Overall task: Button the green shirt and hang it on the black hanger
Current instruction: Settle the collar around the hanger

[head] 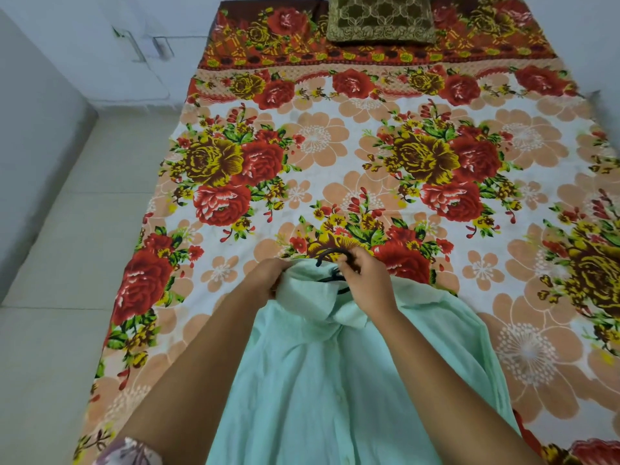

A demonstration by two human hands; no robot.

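A pale green shirt lies front up on the bed, its collar pointing away from me, and its placket looks closed down the middle. The black hanger sits inside the neck opening, with only its hook and a bit of its bar showing. My right hand grips the hanger at the base of the hook. My left hand holds the left side of the collar. Most of the hanger is hidden under the fabric.
The bed carries a floral sheet in red, yellow and peach. An olive embroidered cushion rests at its far end. A light tiled floor runs along the left, with a white wall behind it.
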